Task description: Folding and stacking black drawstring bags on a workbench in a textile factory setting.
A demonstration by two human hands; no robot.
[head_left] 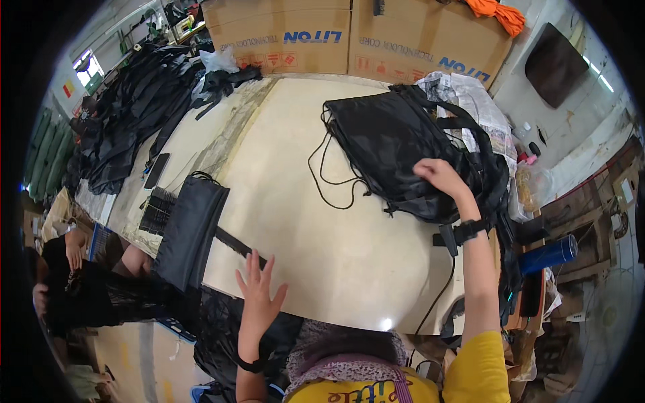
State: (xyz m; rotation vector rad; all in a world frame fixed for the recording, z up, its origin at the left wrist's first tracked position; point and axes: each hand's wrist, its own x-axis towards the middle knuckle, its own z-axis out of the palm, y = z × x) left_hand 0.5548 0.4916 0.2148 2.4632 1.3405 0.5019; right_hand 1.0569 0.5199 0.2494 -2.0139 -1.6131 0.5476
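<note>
My left hand (259, 302) is at the near edge of the pale tabletop, its fingers spread and holding nothing. Just beyond its fingertips lies a narrow black strip (238, 245), which runs out from beside a folded black fabric piece (191, 228). On the right, my right hand (441, 178) is over a black drawstring bag (379, 131), with its fingers curled in. Whether they grip the fabric is hidden. The bag lies flat, and its thin black cords (329, 201) loop out to the left across the tabletop (289, 141).
A heap of black fabric (138, 101) covers the far left, with a phone (156, 170) nearer. Large cardboard boxes (279, 40) stand behind the table. A blue bottle (551, 255) lies at the right edge. Another person's hand (75, 248) shows at far left.
</note>
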